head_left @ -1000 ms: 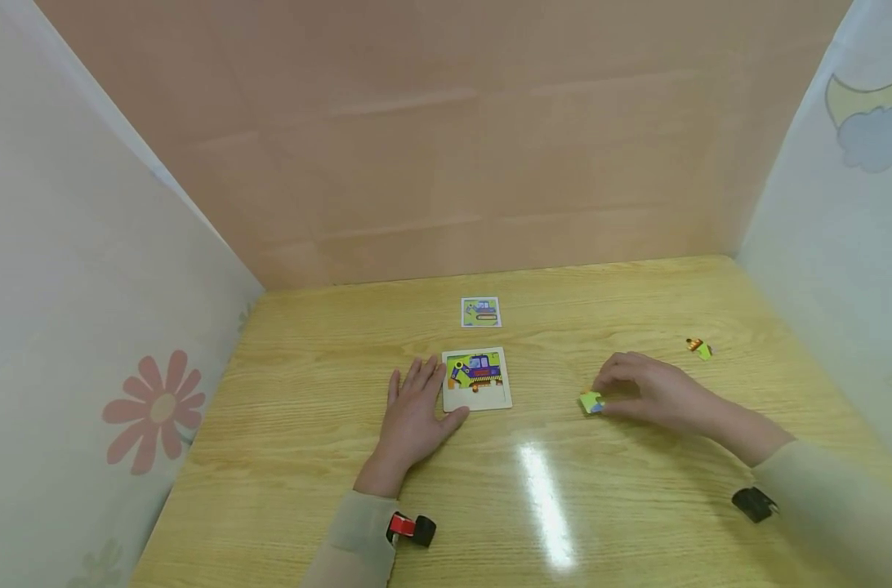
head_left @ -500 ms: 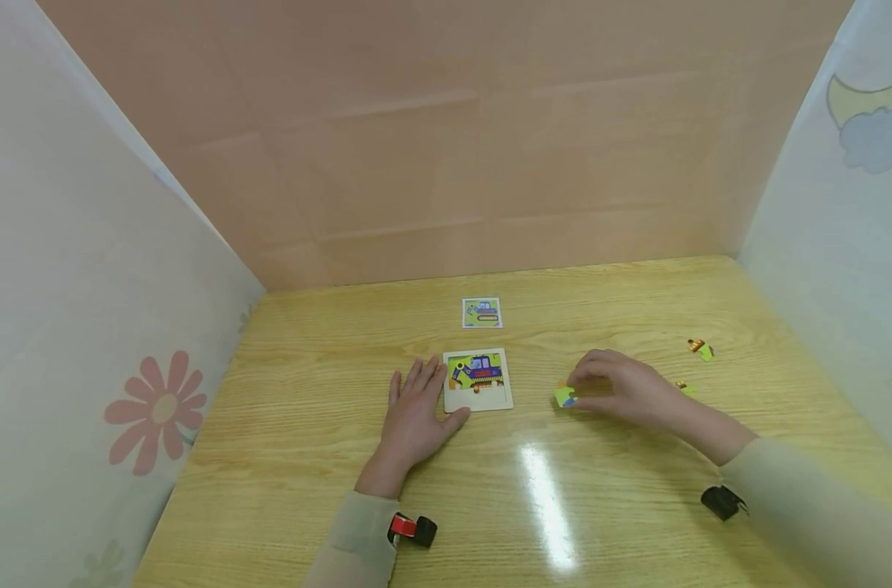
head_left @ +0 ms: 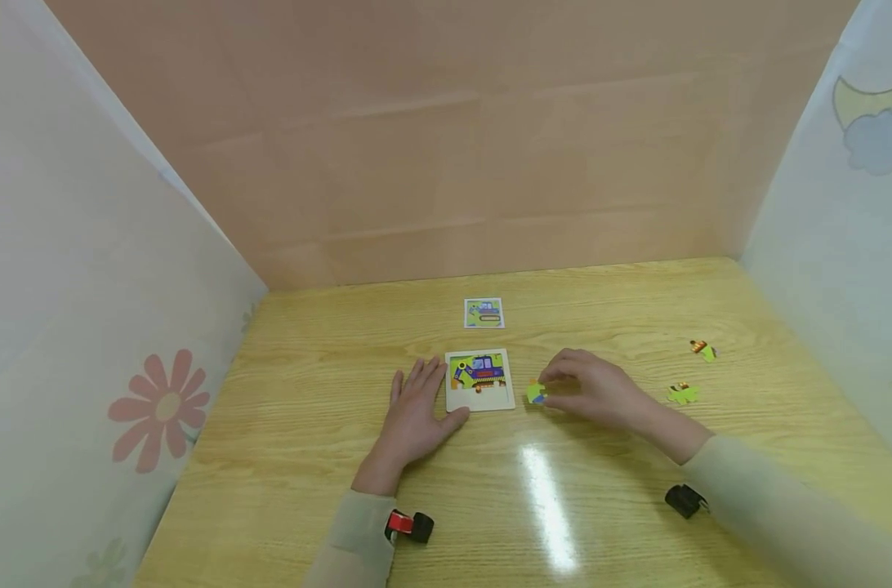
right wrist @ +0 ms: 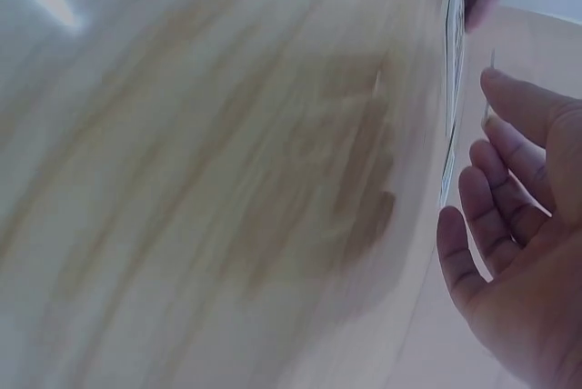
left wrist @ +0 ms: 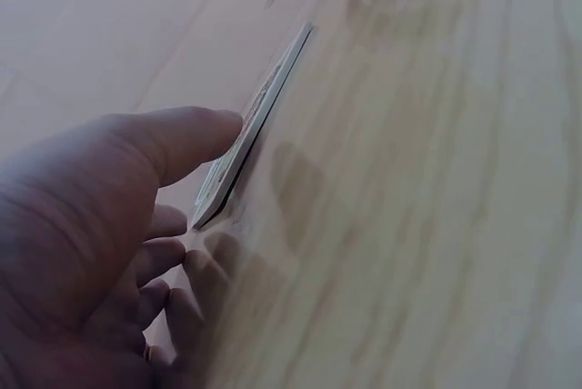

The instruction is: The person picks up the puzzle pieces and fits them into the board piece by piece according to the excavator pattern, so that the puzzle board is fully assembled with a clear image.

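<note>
A white-framed jigsaw board [head_left: 479,400] with an excavator picture lies mid-table, its lower strip bare. My left hand [head_left: 413,420] rests beside it, fingers extended and touching its left side; in the left wrist view the thumb [left wrist: 195,139] reaches over the board's edge [left wrist: 264,116]. To the right of the board, my right hand [head_left: 596,392] pinches a green and blue jigsaw piece [head_left: 536,393] between thumb and fingers. Seen edge-on in the right wrist view, the piece [right wrist: 492,60] is a thin sliver between thumb and index finger.
A small picture card [head_left: 484,313] of the same excavator lies behind the board. Two loose jigsaw pieces lie at the right: a green one [head_left: 683,394] and an orange and green one [head_left: 704,351]. Walls bound the table's back and both sides.
My right hand has moved left toward the board with the jigsaw piece, uncovering a loose green piece behind it. The left hand stays in place beside the board.
</note>
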